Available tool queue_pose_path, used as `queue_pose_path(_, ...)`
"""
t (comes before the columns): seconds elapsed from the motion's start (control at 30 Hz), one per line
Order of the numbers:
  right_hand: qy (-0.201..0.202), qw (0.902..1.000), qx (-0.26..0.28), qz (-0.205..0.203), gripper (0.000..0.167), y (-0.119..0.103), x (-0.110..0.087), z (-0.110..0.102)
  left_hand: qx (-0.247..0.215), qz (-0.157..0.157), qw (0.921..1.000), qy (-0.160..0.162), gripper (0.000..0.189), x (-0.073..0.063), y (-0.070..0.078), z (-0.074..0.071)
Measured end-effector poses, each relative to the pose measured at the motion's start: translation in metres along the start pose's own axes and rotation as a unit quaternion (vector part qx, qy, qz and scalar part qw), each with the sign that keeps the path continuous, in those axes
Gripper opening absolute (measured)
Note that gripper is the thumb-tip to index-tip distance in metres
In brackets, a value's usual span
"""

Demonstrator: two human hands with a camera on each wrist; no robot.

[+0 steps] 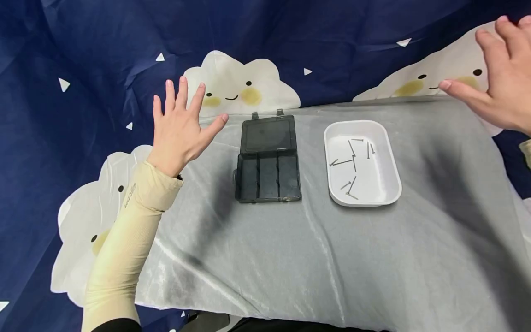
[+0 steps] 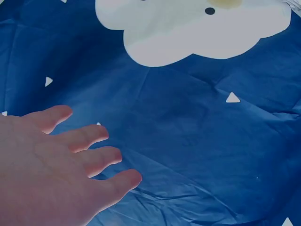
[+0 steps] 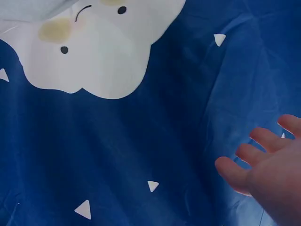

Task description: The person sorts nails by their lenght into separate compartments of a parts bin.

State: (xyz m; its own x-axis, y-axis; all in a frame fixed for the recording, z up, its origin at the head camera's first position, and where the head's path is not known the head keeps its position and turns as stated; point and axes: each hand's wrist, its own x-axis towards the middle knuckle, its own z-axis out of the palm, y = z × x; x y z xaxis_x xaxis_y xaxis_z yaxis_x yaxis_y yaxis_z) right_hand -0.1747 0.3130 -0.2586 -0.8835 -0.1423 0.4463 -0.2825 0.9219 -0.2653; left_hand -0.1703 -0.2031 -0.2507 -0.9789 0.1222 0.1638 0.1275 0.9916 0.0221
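Observation:
In the head view my left hand [image 1: 179, 127] is raised to the left of a dark plastic compartment box [image 1: 268, 177], fingers spread and holding nothing. The box's lid [image 1: 268, 133] is flipped back, and its three compartments show no contents. To the right of it sits a white tray [image 1: 383, 184] with several screws [image 1: 353, 160] scattered inside. My right hand [image 1: 508, 76] hovers at the upper right edge, beyond the tray, with its fingers apart and nothing in them; part of it is cut off by the frame. Both wrist views show empty, extended fingers over blue cloth.
A grey cloth [image 1: 269, 258] covers the work surface under the box and tray, with a few creases. Behind and to the left hangs or lies dark blue fabric [image 1: 124, 37] printed with clouds and small white triangles. Shadows of both arms fall on the grey cloth.

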Motion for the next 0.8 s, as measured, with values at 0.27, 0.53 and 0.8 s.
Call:
queue_pose_path(0.27, 0.042, 0.9975, 0.030, -0.047, 0.121, -0.006, -0.006, 0.001, 0.000, 0.003, 0.9998, 0.017, 0.084, -0.006, 0.003, -0.003)
queue_pose_path(0.53, 0.100, 0.9868, 0.044, -0.120, 0.105, -0.016, -0.008, 0.005, -0.022, 0.006, 0.9994, 0.026, 0.083, -0.013, 0.010, -0.001)
queue_pose_path(0.8, 0.118, 0.9858, 0.090, -0.079, 0.071, -0.034, -0.025, 0.021, -0.107, -0.015, 0.9938, 0.026, 0.080, -0.019, 0.009, 0.017)
